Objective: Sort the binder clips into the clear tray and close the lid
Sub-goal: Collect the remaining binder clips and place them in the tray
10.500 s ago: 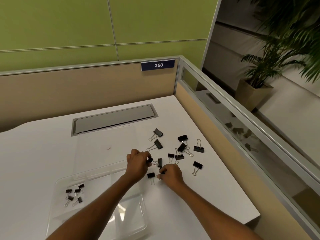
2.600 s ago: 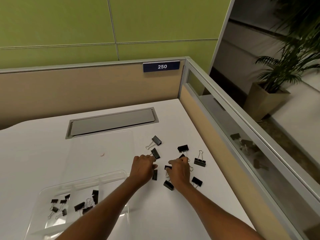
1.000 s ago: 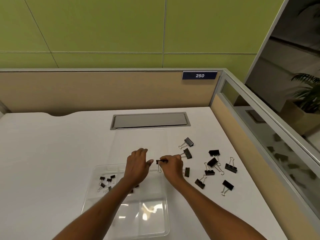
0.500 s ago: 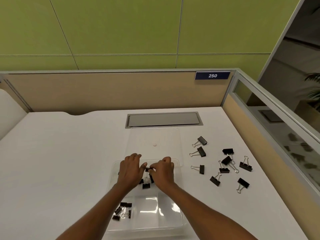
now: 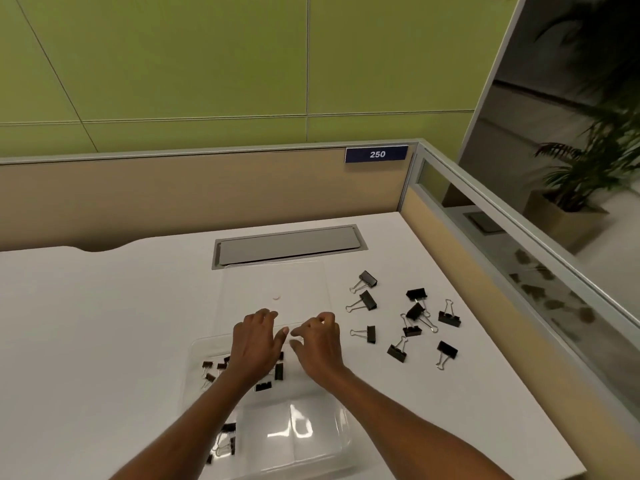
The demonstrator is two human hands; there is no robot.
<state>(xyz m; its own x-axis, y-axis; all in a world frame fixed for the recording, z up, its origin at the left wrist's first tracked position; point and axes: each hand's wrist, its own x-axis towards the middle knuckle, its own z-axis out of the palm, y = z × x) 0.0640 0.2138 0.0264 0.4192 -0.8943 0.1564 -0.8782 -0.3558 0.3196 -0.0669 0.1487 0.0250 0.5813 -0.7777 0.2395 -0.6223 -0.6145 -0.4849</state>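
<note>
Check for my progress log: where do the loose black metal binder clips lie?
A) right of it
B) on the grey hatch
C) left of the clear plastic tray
A: the loose black metal binder clips lie on the white desk right of the clear plastic tray.

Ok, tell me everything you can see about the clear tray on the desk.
The tray is a clear, glossy plastic box with rounded corners, split by low walls into compartments, flat on the white desk. Its lid lies open behind it. Black binder clips sit in its left and middle compartments. The left hand and the right hand are over its far edge; whether they touch it cannot be told.
</note>
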